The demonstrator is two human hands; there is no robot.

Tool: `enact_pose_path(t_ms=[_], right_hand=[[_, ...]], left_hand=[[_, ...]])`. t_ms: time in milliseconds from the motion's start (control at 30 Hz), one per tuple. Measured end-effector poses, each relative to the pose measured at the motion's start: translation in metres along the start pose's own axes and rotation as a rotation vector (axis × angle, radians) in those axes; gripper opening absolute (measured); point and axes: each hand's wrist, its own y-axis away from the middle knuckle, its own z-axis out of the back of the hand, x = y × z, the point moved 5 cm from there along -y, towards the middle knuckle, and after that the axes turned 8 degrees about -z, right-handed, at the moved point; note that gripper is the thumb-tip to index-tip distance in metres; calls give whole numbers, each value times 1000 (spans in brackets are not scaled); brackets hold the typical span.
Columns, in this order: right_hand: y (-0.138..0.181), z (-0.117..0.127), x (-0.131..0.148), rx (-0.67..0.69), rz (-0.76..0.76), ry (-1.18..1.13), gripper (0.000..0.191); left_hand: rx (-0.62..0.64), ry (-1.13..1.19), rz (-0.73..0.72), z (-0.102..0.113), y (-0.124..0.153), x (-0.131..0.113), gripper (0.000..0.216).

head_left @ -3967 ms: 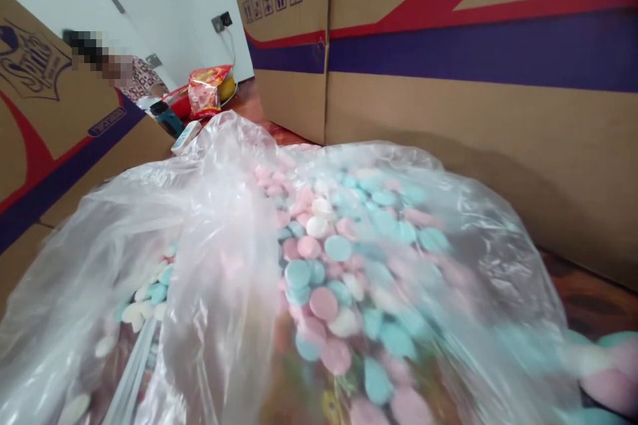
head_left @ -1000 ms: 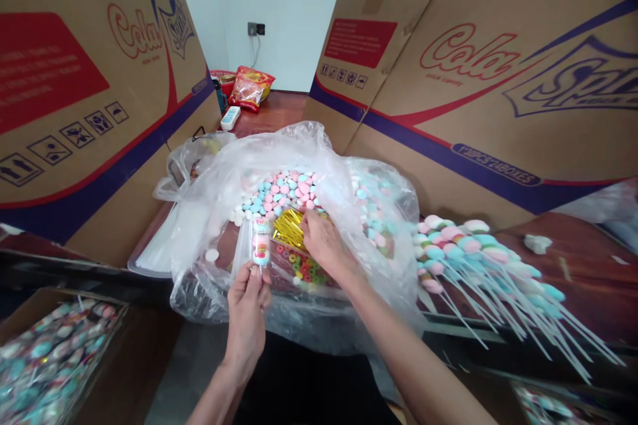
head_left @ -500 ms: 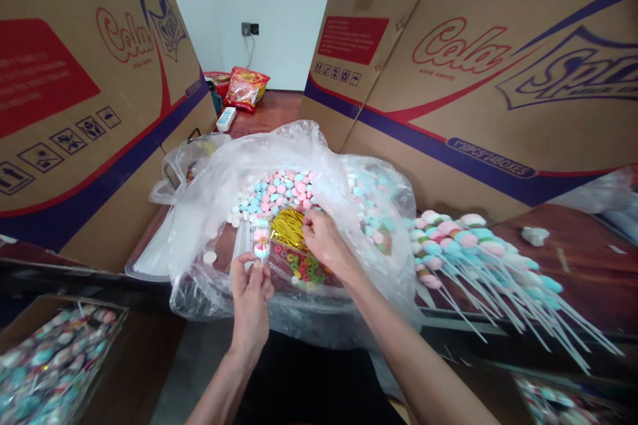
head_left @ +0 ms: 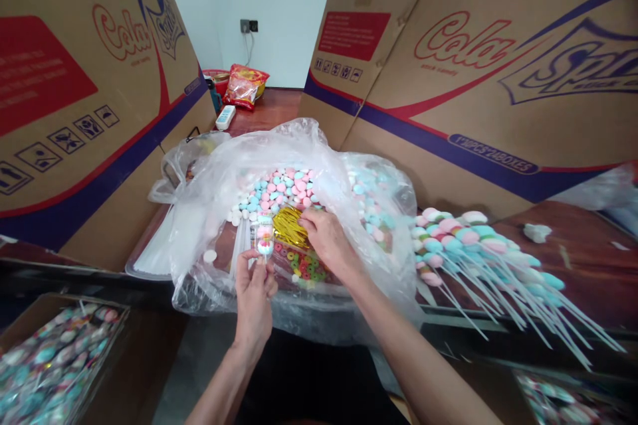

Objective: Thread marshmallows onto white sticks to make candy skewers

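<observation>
My left hand (head_left: 256, 282) pinches the stick of a marshmallow lollipop (head_left: 264, 242), which stands upright in a clear printed wrapper. To its right lies a pile of gold twist ties (head_left: 289, 226). At the pile's right edge, the closed fingertips of my right hand (head_left: 326, 239) grip gold tie ends; how many is hidden. Below the pile are colourful ring candies (head_left: 304, 264). Pink, blue and white marshmallows (head_left: 284, 187) are heaped behind it. White sticks (head_left: 242, 242) lie just left of the lollipop.
Clear plastic sheeting (head_left: 199, 279) surrounds the work spot. Unwrapped marshmallow skewers (head_left: 468, 239) are stacked at right, sticks over the table edge. Large cartons (head_left: 393, 80) wall both sides. A box of wrapped lollipops (head_left: 54, 352) sits low left. White sticks (head_left: 157, 246) fill a tray.
My right hand has shifted slightly at the edge of the gold ties, its fingers still closed. My left hand and the wrapped lollipop have moved slightly right.
</observation>
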Motion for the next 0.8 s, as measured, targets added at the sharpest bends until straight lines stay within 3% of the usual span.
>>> enact_pose_path(t_ms=[100, 200, 300, 400, 600, 800], right_hand=[[21, 7, 14, -22, 99, 8, 28], [48, 0, 27, 76, 147, -135, 28], [68, -15, 26, 156, 26, -419, 12], [75, -32, 16, 200, -113, -610, 15], [74, -44, 0, 243, -288, -703, 22], [84, -50, -3, 259, -357, -816, 20]], left_hand=[[14, 16, 6, -1, -2, -2, 33], [33, 23, 39, -3, -3, -1, 32], [54, 45, 79, -5, -1, 2, 35], [70, 57, 131, -6, 3, 5, 38], [168, -34, 101, -6, 10, 9, 35], [136, -36, 72, -4, 8, 10, 41]])
